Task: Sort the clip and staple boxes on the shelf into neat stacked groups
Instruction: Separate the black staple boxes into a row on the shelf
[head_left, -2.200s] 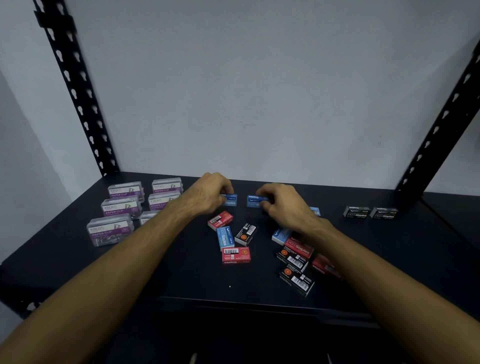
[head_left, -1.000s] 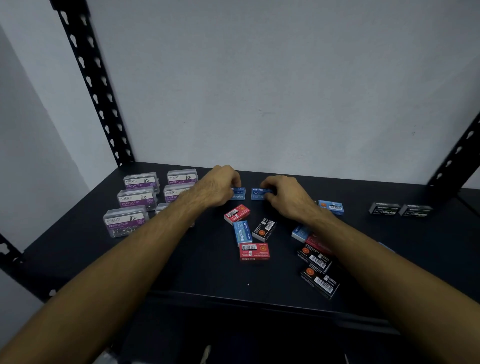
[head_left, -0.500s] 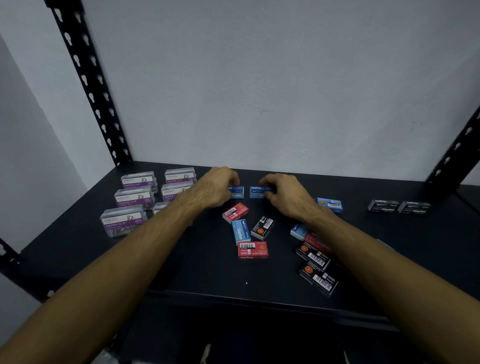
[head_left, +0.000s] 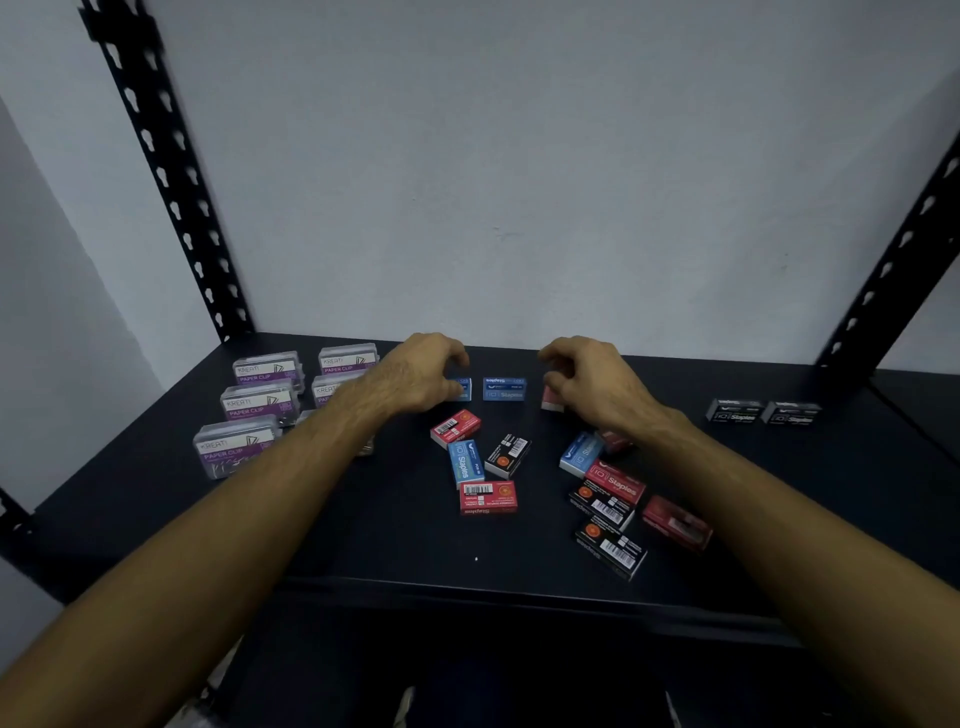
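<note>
Two blue staple boxes stand side by side at the back of the black shelf (head_left: 363, 545). One blue box (head_left: 505, 389) stands free. The other blue box (head_left: 464, 389) is half hidden behind my left hand (head_left: 415, 376), whose curled fingers arch just over it without closing. My right hand (head_left: 597, 387) is to the right, fingers closed on a small red staple box (head_left: 551, 401). Loose red boxes (head_left: 488, 497), blue boxes (head_left: 466, 462) and black barcode boxes (head_left: 610, 545) lie scattered in front. Clear purple paper clip boxes (head_left: 236, 449) sit in rows at the left.
Two black staple boxes (head_left: 735, 411) stand together at the back right. Black perforated uprights rise at the back left (head_left: 171, 182) and the right (head_left: 893, 260). A pale wall closes the back. The shelf's front edge runs below the scattered boxes.
My right hand has left the right-hand blue box and moved right, now holding a red box. My left hand's fingers have loosened over the left blue box.
</note>
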